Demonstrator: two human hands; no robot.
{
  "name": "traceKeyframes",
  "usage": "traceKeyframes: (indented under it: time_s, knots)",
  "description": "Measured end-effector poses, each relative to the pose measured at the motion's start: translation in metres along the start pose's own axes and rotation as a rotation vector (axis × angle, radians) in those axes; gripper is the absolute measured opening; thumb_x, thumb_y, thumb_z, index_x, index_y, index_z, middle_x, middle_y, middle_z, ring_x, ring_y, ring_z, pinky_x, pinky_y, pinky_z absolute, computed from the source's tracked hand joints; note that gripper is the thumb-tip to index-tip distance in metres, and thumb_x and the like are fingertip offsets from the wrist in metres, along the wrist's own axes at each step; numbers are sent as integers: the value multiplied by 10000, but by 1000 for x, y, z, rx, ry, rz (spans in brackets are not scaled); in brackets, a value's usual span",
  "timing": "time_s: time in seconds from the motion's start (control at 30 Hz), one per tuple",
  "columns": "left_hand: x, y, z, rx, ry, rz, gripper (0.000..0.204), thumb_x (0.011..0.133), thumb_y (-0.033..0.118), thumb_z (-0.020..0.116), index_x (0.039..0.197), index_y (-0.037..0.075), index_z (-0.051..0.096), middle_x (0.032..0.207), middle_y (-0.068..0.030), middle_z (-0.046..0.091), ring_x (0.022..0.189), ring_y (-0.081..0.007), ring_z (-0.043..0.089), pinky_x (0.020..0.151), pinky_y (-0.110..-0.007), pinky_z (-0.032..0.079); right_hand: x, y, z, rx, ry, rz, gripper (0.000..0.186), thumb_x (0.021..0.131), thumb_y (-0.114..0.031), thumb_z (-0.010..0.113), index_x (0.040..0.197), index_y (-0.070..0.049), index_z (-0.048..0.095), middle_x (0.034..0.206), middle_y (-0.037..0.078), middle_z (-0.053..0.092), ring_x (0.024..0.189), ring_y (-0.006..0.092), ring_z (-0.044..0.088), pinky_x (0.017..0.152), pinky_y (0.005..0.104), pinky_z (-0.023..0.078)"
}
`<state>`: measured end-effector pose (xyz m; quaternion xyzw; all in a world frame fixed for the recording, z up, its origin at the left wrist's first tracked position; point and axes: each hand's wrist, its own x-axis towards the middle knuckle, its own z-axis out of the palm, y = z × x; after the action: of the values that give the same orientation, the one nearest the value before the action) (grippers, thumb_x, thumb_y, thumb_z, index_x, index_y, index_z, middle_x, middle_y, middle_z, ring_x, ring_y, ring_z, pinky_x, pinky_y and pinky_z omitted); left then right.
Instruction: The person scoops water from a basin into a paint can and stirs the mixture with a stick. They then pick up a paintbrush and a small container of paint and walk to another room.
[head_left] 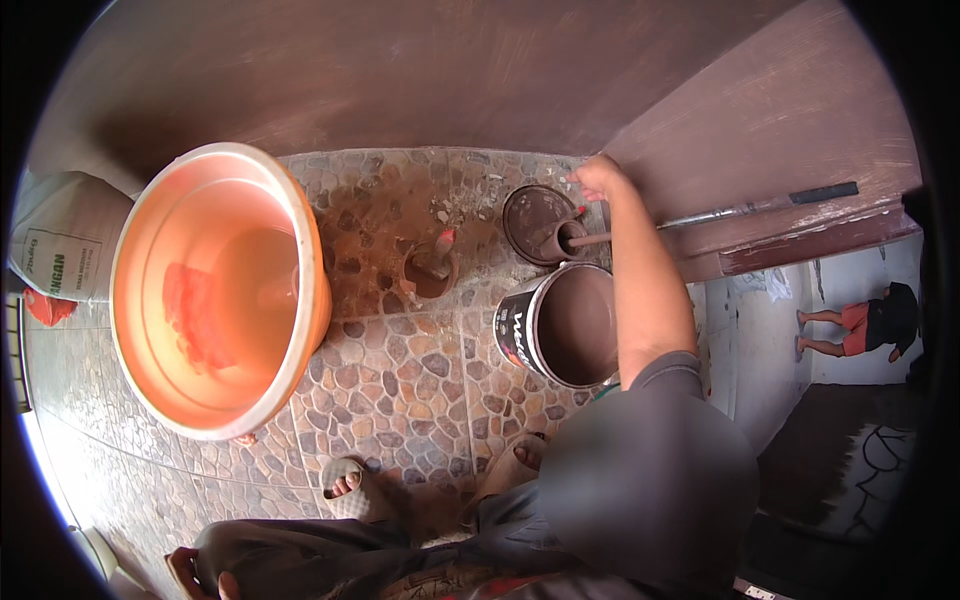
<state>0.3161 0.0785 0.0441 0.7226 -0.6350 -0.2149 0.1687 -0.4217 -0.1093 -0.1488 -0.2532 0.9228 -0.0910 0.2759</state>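
Observation:
My right hand (598, 178) reaches out to the foot of the brown wall, just beyond a paint-coated round lid (524, 222). Its fingers are bent together; whether something small is between them I cannot make out. Under the right forearm stands a bucket of brown paint (578, 325). A brown-coated cylindrical piece (562, 243) sits at the lid's edge, and a long pole (710, 214) with a black grip runs from beside it toward the right. My left hand (190, 575) rests at my knee, low on the left, partly cut off, its visible fingers apart.
A large orange basin (140, 300) with liquid inside stands on the left, beside a white sack (65, 235). Between basin and bucket is a small brown pot (430, 278) with a brush-like tool in it. Another person (880, 320) is at the far right.

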Motion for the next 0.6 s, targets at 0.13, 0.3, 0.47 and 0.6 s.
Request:
traceKeyframes:
  time_s: [0.13, 0.3, 0.47, 0.6]
  knots:
    - [-4, 7, 0, -85, 73, -52, 418, 790, 267, 705, 1075, -12, 581, 914, -100, 556, 823, -225, 490, 727, -364, 425, 38, 29, 27, -24, -40, 166, 394, 843, -281, 712, 1104, 11, 671, 1135, 182, 657, 880, 241, 668, 746, 392, 547]
    - [-27, 19, -15, -30, 182, -111, 419, 756, 258, 720, 1045, -16, 589, 919, -113, 546, 836, -253, 480, 751, -400, 400, 84, 58, 46, -233, -335, 270, 572, 854, -330, 709, 1250, 45, 540, 1131, 231, 619, 882, 322, 661, 707, 389, 554]
    - [-36, 35, -12, 22, 253, -181, 423, 759, 264, 723, 1049, -15, 592, 924, -120, 551, 842, -260, 488, 763, -405, 404, 126, 72, 67, -164, -399, 511, 556, 862, -363, 708, 1194, 53, 548, 1002, 198, 652, 759, 265, 667, 671, 376, 558]
    - [-34, 47, -4, 24, 272, -206, 423, 759, 264, 724, 1050, -15, 593, 925, -121, 552, 844, -262, 490, 765, -407, 405, 148, 86, 75, -242, -421, 484, 425, 885, -315, 681, 1120, 28, 589, 909, 156, 673, 706, 233, 665, 628, 378, 541]
